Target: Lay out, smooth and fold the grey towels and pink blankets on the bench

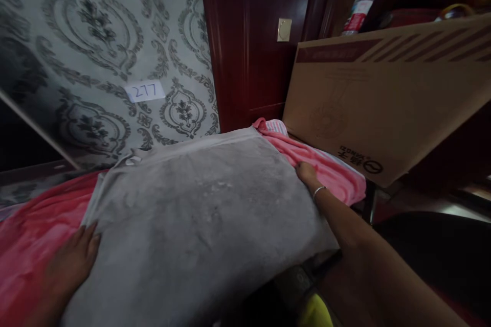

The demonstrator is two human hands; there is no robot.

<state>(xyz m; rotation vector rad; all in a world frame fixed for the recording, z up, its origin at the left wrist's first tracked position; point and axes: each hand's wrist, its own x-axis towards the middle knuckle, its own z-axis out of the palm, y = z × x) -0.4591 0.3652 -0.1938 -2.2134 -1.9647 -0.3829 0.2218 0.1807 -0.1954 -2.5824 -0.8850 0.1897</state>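
A grey plush cloth [199,204] lies spread out in front of me, with a seamed band along its far edge and a small pale tag-like bit at the far left corner. My left hand [74,260] is at its left edge, fingers closed over the border. On the opposite side, my right hand [307,172], with a thin bracelet at the wrist, grips the right edge. Pink fabric [49,214] shows under and beside the cloth on both sides. The near edge of the cloth hangs down toward me.
A large cardboard box [345,107] stands at the right, with a plastic bottle [362,5] behind its top edge. Patterned wallpaper with a paper label reading 277 [146,91] and a dark red door panel [261,36] close off the back. Something yellow [316,311] shows below.
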